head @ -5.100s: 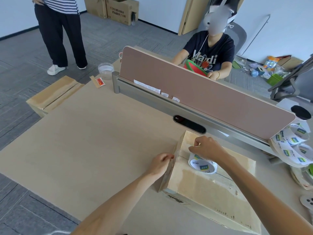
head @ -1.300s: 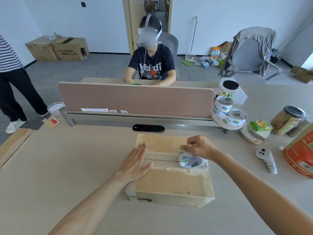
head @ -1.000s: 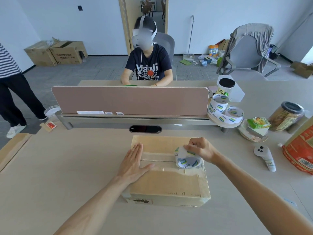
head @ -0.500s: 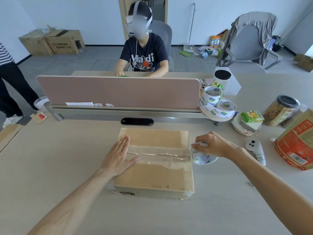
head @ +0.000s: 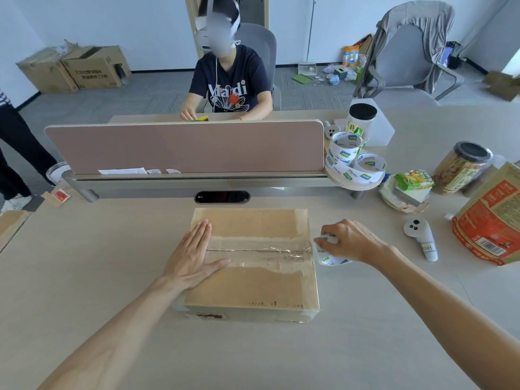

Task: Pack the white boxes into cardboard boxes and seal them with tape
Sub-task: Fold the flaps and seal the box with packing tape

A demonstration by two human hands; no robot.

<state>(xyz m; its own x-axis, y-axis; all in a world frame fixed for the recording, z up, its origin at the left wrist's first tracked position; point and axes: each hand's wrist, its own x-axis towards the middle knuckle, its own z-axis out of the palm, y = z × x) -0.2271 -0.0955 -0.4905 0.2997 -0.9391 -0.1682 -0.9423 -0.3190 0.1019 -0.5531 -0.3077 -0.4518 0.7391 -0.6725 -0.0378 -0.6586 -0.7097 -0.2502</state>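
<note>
A closed cardboard box [head: 253, 282] lies on the desk in front of me, with a strip of clear tape [head: 259, 250] running across its top seam from left to right. My left hand [head: 191, 256] presses flat on the box's left end, fingers straight. Just past the box's right edge, my right hand [head: 349, 240] grips a roll of clear tape [head: 327, 257] with a white printed core, held low beside the box's side. No white boxes are visible.
A pink desk divider [head: 183, 147] stands behind the box, with a person seated beyond it. Spare tape rolls [head: 354, 163], snack jars [head: 458, 167], a red bag [head: 492, 215] and a white controller [head: 420, 235] crowd the right side. A flattened carton [head: 9, 226] lies far left.
My right hand has drawn the tape roll rightward across the box top and over its right edge, laying tape along the seam. My left hand stayed pressed on the left end.
</note>
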